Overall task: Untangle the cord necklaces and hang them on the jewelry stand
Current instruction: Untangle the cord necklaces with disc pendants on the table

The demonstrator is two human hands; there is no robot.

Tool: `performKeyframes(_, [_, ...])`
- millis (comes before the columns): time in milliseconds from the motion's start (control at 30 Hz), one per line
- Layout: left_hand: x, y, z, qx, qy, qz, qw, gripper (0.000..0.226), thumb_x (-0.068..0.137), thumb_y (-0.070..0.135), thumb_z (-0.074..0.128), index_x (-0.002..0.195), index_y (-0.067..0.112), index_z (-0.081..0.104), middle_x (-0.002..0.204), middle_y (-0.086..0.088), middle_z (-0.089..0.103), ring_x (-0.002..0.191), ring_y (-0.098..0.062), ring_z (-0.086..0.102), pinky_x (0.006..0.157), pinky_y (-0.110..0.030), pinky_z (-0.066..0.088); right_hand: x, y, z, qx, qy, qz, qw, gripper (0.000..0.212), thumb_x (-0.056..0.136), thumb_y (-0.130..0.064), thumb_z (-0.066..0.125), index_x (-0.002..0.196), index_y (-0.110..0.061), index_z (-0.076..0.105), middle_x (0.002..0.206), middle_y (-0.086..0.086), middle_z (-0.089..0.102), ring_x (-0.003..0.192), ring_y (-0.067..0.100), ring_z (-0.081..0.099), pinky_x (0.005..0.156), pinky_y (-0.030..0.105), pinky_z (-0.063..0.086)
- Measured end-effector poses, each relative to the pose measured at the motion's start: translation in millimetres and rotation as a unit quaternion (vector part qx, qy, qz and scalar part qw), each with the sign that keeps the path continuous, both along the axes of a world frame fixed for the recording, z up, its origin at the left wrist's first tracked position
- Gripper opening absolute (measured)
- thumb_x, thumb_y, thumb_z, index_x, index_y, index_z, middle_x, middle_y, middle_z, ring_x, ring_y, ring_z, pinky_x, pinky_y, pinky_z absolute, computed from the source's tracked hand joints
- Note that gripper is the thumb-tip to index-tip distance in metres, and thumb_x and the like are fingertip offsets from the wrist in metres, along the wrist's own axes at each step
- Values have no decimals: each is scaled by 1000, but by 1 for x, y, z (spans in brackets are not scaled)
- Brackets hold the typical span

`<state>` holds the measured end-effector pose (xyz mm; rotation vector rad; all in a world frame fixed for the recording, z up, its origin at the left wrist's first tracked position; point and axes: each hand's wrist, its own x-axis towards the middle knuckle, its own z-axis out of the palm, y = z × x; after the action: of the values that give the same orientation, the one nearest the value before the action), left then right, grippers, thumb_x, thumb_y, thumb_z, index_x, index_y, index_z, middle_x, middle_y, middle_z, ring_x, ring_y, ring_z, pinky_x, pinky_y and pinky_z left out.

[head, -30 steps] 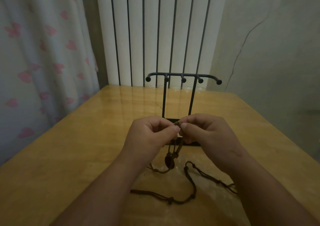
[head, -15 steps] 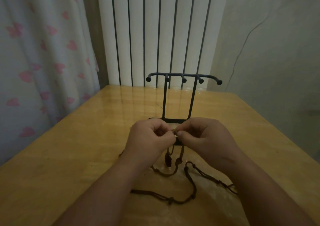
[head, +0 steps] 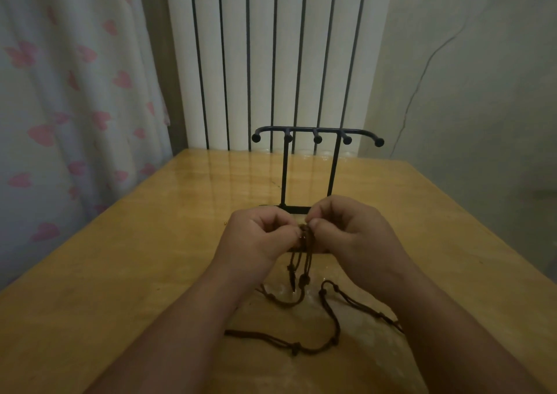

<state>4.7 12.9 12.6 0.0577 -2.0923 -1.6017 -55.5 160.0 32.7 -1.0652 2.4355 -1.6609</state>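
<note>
While left hand [head: 262, 236] and right hand [head: 346, 230] pinch the tangled cord necklaces [head: 306, 242], tease strands apart gently; yanking likely tightens knots.

Jewelry stand [head: 316, 130] upright mid-table, just beyond left hand [head: 259, 236] and right hand [head: 346, 230]; its posts and base bar the straight reach. Wide tabletop [head: 135, 258] left and right of it. Cord necklaces [head: 308, 262] trail near side, between forearms. Radiator [head: 262, 55] walls far edge.

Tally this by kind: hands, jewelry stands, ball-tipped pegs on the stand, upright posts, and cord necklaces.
Hands: 2, left hand and right hand
Jewelry stand: 1
Ball-tipped pegs: 5
Upright posts: 2
Cord necklaces: tangled, cannot count
Total: 10 counted
</note>
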Motion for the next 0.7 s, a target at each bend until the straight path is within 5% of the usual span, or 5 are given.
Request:
performKeyframes(233, [-1, 0, 1, 108, 9, -29, 994, 14, 70, 19, 61, 61, 24, 71, 62, 1, 63, 66, -16, 59, 65, -33, 47, -2, 1, 2, -108, -219, 55, 968, 15, 94, -5, 51, 93, -5, 66, 79, 8, 64, 69, 17, 59, 69, 31, 54])
performKeyframes(467, [1, -2, 3, 61, 10, -18, 998, 29, 84, 9, 65, 63, 28, 72, 65, 4, 67, 64, -6, 61, 61, -21, 46, -3, 5, 3, -136, -159, 25, 978, 15, 86, -4, 60, 93, -16, 67, 76, -3, 62, 68, 13, 55, 65, 31, 48])
performKeyframes(600, [2, -1, 5, 34, 11, -4, 999, 29, 83, 7, 65, 63, 28, 71, 66, 6, 68, 66, -5, 62, 61, -16, 46, -1, 6, 4, -130, -77, 16, 988, 17, 86, -4, 60, 89, -19, 67, 70, -10, 58, 64, 6, 52, 60, 18, 47])
performKeyframes(700, [3, -1, 5, 12, 12, 4, 1000, 21, 83, 10, 66, 69, 24, 71, 70, 4, 69, 71, -9, 65, 64, -20, 49, 0, 4, 3, -80, -12, 14, 997, 5, 86, -22, 65, 88, -26, 68, 77, -7, 64, 69, 11, 57, 60, 18, 51])
